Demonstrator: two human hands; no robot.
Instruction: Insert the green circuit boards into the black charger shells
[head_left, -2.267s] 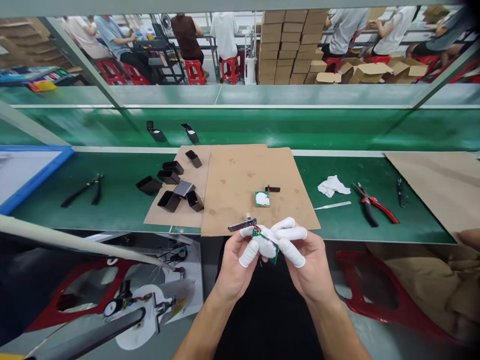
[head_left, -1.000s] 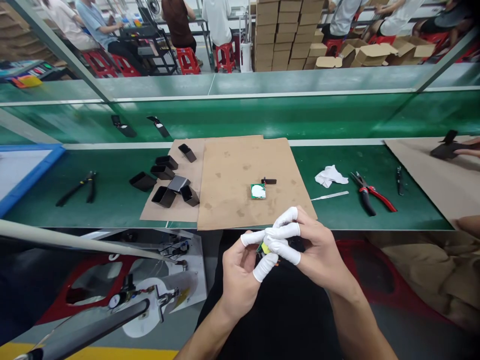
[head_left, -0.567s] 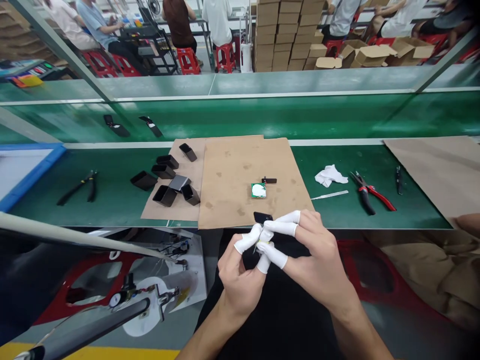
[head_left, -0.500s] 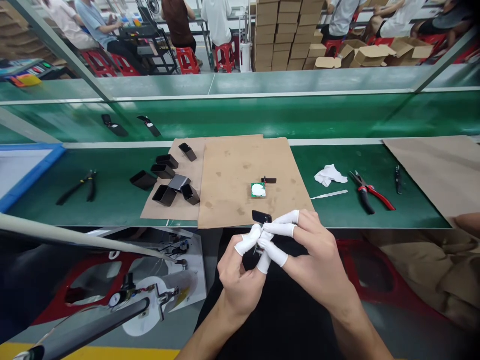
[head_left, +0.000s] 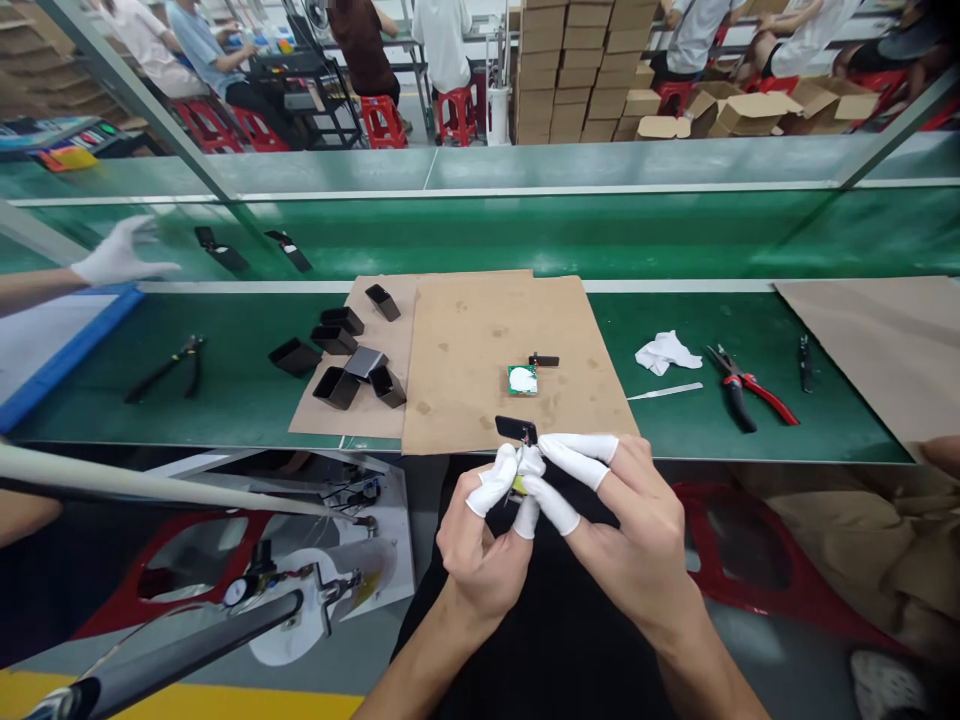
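Note:
Low in front, near the bench edge, both my hands are around a small electronic assembly. Its flat black piece (head_left: 516, 429) sticks up at the top, and a bit of yellow-green shows below. My left hand (head_left: 480, 550), with white finger cots, pinches it from the left. From the right, the finger-cotted fingertips of my right hand (head_left: 622, 510) close on it. A crumpled white bit (head_left: 531, 461) lies between the fingertips; I cannot make out its material. Beyond, a green circuit board (head_left: 523, 380) with a white top and a wired black piece (head_left: 544, 361) lies on brown cardboard (head_left: 465, 340).
Several black square sleeves (head_left: 335, 388) lie at left, near dark pliers (head_left: 169, 368). At right are a white tissue (head_left: 667, 352), a thin strip (head_left: 665, 391), red-black pliers (head_left: 746, 388) and a small tool (head_left: 805, 363). Another person's gloved hand (head_left: 124, 255) reaches in at far left.
A co-worker's gloved hand has come in at the left. My right fingers have spread slightly, and the white bit and yellow-green part now show. The black piece has shifted slightly left.

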